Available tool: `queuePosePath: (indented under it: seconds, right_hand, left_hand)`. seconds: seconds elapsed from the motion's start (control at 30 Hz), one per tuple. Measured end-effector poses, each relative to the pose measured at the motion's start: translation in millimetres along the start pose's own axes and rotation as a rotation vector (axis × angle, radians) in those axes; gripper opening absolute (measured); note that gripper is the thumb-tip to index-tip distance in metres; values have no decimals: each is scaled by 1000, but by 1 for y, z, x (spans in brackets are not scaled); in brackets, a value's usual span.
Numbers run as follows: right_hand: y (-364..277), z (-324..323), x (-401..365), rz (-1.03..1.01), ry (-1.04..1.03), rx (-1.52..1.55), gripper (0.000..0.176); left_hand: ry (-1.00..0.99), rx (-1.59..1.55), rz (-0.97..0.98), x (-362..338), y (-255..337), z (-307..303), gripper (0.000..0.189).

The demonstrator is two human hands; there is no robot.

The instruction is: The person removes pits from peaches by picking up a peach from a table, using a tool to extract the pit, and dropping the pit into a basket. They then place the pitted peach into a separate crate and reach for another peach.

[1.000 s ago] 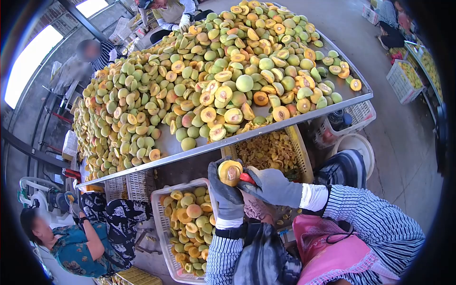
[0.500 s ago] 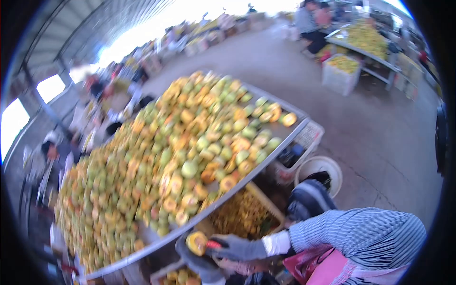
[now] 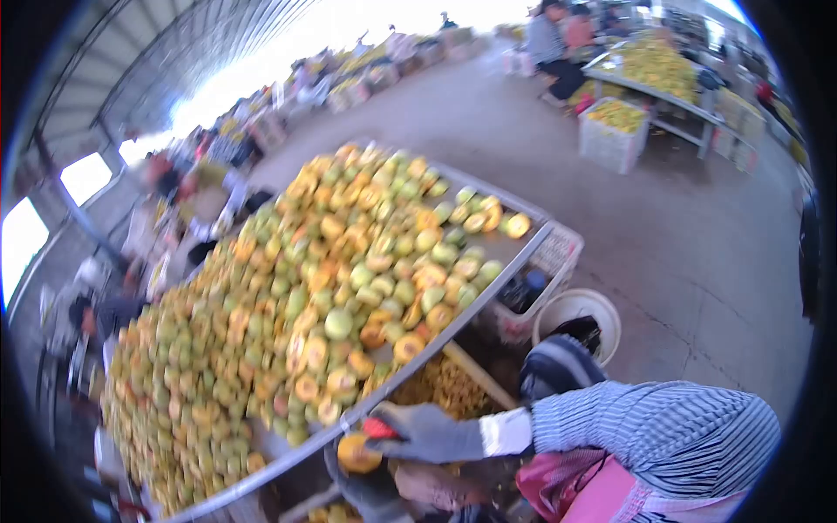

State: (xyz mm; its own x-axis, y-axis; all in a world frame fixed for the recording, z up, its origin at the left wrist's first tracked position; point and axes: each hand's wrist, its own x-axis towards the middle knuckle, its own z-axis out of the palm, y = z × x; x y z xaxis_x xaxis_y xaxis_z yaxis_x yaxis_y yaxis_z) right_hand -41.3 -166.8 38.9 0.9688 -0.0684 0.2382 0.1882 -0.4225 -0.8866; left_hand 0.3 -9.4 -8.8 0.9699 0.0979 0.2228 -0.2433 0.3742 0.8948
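My right hand, in a grey glove, is closed around a small tool with a red handle. The tool is right above an orange-yellow fruit piece; its working end cannot be made out. Lower down, my left hand, also gloved in grey, holds this fruit from beneath and the side, partly hidden by it. Both hands are at the near edge of a metal-rimmed table heaped with green and orange fruit halves.
Below the table edge is a crate of small orange-brown pieces. A white bucket and a plastic crate stand right of the table. Co-workers sit at the left and far back, near another fruit-laden table.
My right hand with the red-handled tool has risen slightly and moved left over the fruit. The fruit has turned, showing its outer side rather than its cut face. The view has shifted slightly.
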Motion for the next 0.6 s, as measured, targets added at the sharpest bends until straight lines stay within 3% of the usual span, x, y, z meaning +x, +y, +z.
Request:
queuePosePath:
  seconds: [0.03,0.1,0.17,0.27,0.33,0.43,0.57,0.6]
  right_hand:
    - [-7,-5,-9,12,-78,0,50]
    - [7,10,-25,-48,-170,-108,47]
    - [10,19,-30,-16,-226,-200,49]
    - [13,26,-27,-30,-223,-198,47]
    - [12,29,-26,-62,-180,-203,46]
    - [7,32,-23,24,-269,-250,40]
    - [13,43,-27,26,-305,-196,41]
    - [16,47,-26,25,-310,-196,41]
  left_hand:
    - [27,-274,-303,4,9,-13,40]
    - [88,-417,-480,5,24,-4,35]
    - [116,-423,-513,0,24,-1,34]
    - [83,-347,-385,-6,14,-6,33]
    - [14,17,-153,-9,13,-8,32]
    - [-2,-144,-193,-8,17,-8,42]
    - [-89,263,-57,-12,38,5,42]
    - [-52,234,-26,-13,46,12,41]
